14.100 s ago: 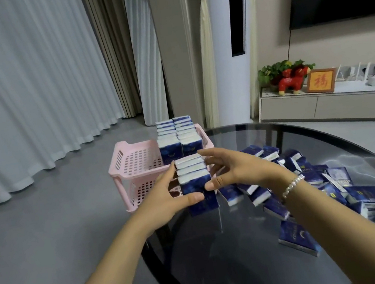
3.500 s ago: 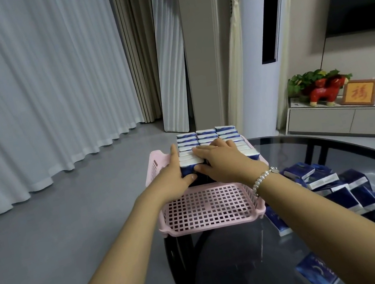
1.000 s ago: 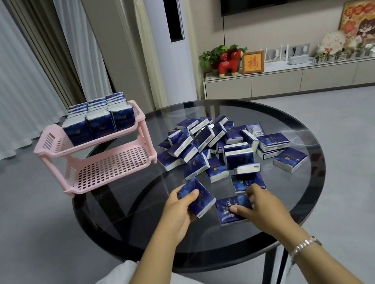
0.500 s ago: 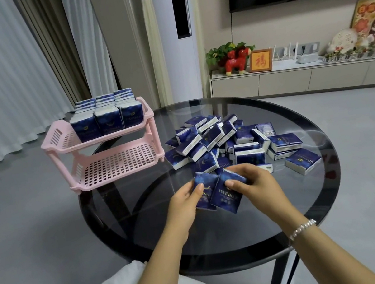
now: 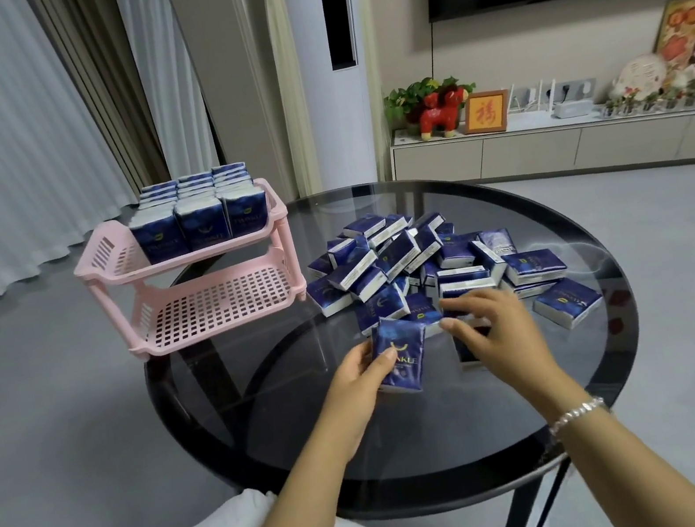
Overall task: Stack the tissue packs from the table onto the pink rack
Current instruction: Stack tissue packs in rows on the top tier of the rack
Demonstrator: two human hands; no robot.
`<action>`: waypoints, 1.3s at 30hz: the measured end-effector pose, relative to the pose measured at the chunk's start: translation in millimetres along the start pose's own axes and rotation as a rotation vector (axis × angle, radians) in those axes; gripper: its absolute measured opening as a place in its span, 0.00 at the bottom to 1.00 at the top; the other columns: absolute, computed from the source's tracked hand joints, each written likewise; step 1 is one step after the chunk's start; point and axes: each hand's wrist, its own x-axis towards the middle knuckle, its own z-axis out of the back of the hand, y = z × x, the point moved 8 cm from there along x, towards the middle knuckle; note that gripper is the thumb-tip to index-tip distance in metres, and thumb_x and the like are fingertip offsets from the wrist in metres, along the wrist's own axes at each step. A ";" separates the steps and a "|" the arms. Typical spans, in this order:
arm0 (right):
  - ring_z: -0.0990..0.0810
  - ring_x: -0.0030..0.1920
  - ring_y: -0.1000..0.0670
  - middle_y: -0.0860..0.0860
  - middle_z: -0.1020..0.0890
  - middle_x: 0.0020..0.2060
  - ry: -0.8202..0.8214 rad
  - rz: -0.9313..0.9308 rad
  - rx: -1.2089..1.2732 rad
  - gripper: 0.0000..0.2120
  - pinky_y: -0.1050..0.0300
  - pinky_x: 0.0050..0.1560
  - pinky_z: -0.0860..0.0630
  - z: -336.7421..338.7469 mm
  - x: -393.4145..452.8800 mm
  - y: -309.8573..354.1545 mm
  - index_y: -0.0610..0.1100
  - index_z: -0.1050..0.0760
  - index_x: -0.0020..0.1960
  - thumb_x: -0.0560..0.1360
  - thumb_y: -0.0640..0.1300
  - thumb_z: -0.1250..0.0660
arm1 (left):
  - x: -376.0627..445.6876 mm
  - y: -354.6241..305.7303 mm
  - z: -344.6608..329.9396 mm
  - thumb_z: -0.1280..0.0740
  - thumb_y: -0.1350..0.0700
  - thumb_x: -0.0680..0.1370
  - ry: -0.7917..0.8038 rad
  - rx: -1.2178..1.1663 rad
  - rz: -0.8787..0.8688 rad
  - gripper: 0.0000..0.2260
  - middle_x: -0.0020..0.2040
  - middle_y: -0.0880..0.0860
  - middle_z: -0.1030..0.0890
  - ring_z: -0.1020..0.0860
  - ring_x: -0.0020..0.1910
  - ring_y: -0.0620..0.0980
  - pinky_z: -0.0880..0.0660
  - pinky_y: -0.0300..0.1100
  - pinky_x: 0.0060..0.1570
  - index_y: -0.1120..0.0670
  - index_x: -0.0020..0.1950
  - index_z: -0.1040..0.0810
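2 bare hands work over a round dark glass worktop (image 5: 413, 437) strewn with blue tissue packs. The left hand (image 5: 353, 383) has its grip closed on a held pack (image 5: 401, 361), thumb on the printed face and fingers behind, the pack tilted upright just above the glass. The right hand (image 5: 495, 334), a beaded bracelet (image 5: 576, 412) at its wrist, reaches with loosely curved fingers over the near edge of the loose pile (image 5: 429, 262); whether its grip has closed on a pack underneath cannot be told, as the fingertips are hidden among the packs. The pile lies scattered across the middle and right of the worktop, packs overlapping at every angle, with 1 stray pack (image 5: 568, 302) apart at the right. The pink rack (image 5: 203, 298) stands at the worktop's far left edge, 2 tiers high. Its upper tier holds stacked packs (image 5: 199, 210) standing on edge in 3 rows, filling the right part of the tray; the lower tier's perforated floor is bare. Behind, a low cabinet (image 5: 571, 145) carries a red horse figure (image 5: 442, 112) and a framed picture (image 5: 486, 113).
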 end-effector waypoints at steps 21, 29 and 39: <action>0.25 0.30 0.51 0.47 0.22 0.40 -0.028 -0.394 0.778 0.17 0.55 0.40 0.22 3.3 -10.2 -4.2 0.56 0.32 0.63 0.78 0.41 0.37 | -1.0 1.3 10.8 0.32 0.46 0.75 -0.114 -0.047 0.019 0.30 0.66 0.50 0.25 0.22 0.61 0.50 0.30 0.57 0.66 0.46 0.74 0.39; 0.21 0.35 0.57 0.55 0.18 0.35 0.003 -0.495 0.864 0.09 0.64 0.37 0.25 -47.2 -34.2 20.0 0.52 0.22 0.52 0.76 0.40 0.34 | -1.0 -5.8 0.1 0.41 0.50 0.81 -0.057 -0.021 -0.044 0.29 0.71 0.53 0.29 0.20 0.56 0.48 0.22 0.45 0.55 0.44 0.78 0.53; 0.23 0.33 0.66 0.61 0.18 0.30 0.081 -0.366 0.682 0.06 0.64 0.39 0.27 -58.2 -39.2 30.6 0.47 0.17 0.49 0.74 0.43 0.32 | -0.8 -7.0 -5.2 0.41 0.36 0.71 -0.023 -0.005 -0.061 0.42 0.75 0.51 0.37 0.22 0.59 0.46 0.22 0.45 0.56 0.43 0.76 0.63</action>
